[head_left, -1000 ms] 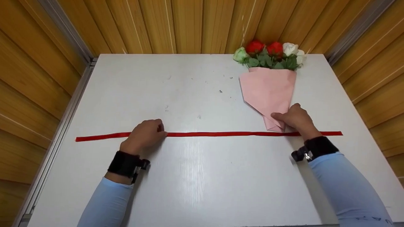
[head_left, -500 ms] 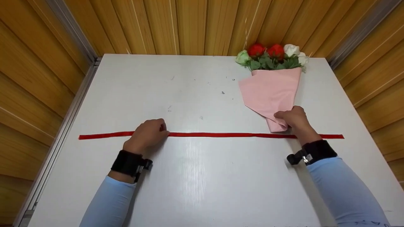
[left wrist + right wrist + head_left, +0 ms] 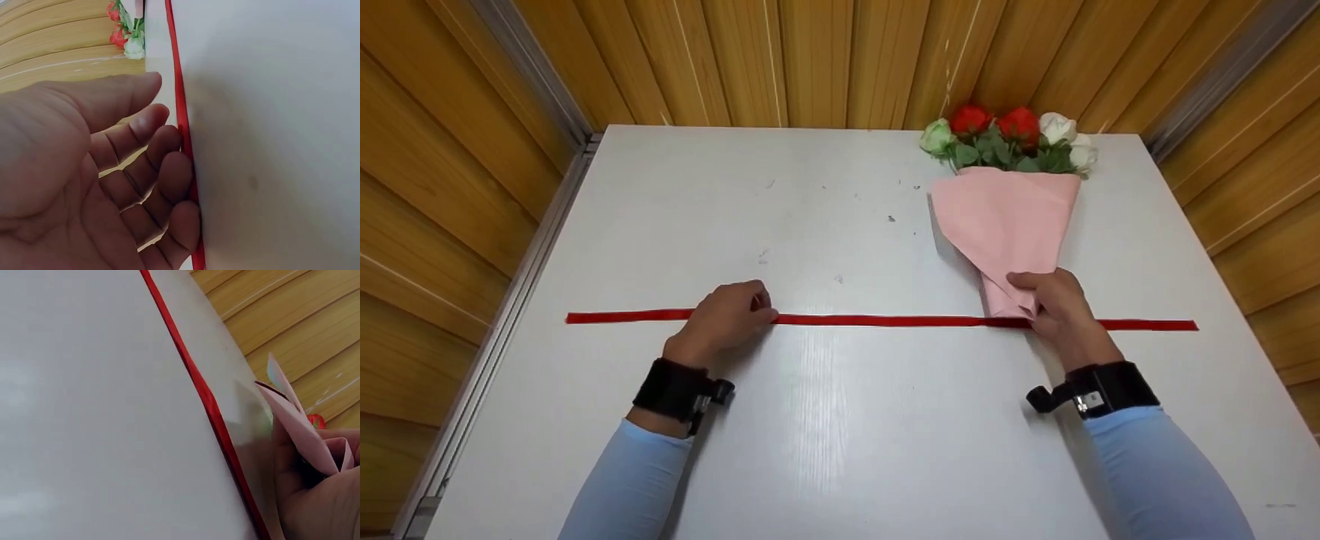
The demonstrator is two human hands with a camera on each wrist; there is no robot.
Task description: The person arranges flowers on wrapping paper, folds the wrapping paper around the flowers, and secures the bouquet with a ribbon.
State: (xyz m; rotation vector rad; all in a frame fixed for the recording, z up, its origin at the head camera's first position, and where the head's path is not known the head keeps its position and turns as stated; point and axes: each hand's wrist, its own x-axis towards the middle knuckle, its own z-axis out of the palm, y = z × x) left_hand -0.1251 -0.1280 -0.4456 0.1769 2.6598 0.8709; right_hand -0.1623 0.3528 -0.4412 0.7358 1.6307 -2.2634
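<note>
A long red ribbon (image 3: 877, 321) lies straight from side to side across the white table. My left hand (image 3: 727, 315) rests over its left part; the left wrist view shows loosely bent fingers (image 3: 175, 174) with their tips at the ribbon and the thumb standing apart from them. At the right, my right hand (image 3: 1061, 311) grips the narrow lower end of a bouquet (image 3: 1012, 225) wrapped in pink paper, thumb on top. Red, white and pale green roses with leaves show at its far end. The wrapped end overlaps the ribbon in the head view; its stems are hidden by the paper.
The white table (image 3: 840, 450) carries small dark scuff marks. Wood-panelled walls (image 3: 810, 60) rise behind it and at both sides, with metal rails (image 3: 532, 247) at the corners and left edge. Both wrists wear black bands with small cameras.
My left hand and the ribbon have shifted a little to the right. My right hand has brought the bouquet's lower end slightly left and nearer, onto the ribbon's line.
</note>
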